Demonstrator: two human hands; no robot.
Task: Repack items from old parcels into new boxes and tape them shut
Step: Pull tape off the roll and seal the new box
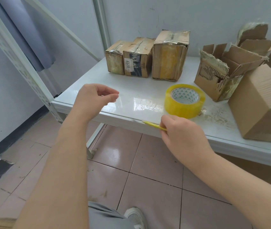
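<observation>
The right hand (182, 134) grips the cutter (151, 124), the left hand (95, 98) hovers loose and empty, and should steady a far parcel (138, 58) before a shallow tape cut.

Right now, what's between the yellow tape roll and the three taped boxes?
Nothing. The head view shows only bare table between tape roll and taped boxes.

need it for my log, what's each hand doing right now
Left hand: open, fingers loosely curled, holding nothing visible.
Right hand: closed around a slim yellow plastic cutter.
</observation>
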